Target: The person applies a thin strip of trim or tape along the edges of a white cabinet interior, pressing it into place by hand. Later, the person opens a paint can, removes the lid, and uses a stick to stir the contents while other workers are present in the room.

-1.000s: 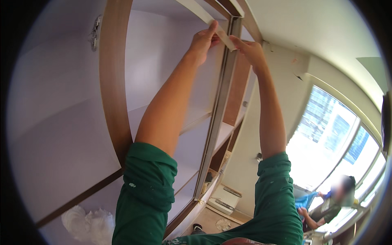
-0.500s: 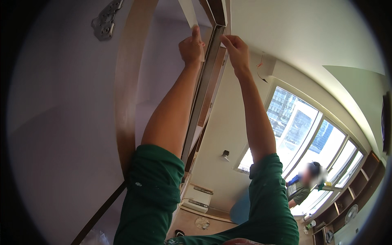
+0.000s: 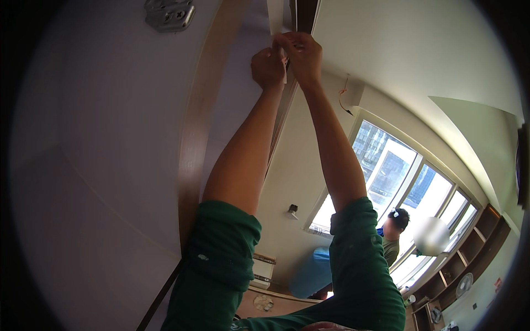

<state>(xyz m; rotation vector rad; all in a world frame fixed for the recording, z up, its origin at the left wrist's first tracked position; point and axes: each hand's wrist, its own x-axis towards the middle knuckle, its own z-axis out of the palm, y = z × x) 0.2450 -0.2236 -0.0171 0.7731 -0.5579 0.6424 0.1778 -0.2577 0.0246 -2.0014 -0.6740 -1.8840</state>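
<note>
Both hands are raised together at the top of the view, by the brown frame of a cabinet. A thin white strip runs down from the top edge into my left hand, whose fingers are closed round it; its lower end shows below the fist. My right hand is closed in a pinch against the strip, just above and beside the left one. Its fingertips overlap the strip, and what they hold is hidden. Left of my hands stands an open pale cabinet door with a brown edge.
A metal hinge is fixed on the door near the top. A loose wire hangs from the ceiling. Beyond are large windows, another person, a blue rounded object, brown shelves and a fan.
My right hand has moved left from the frame edge to meet my left hand at the strip. The view has shifted, and the door and hinge now appear further right. The other person has turned.
</note>
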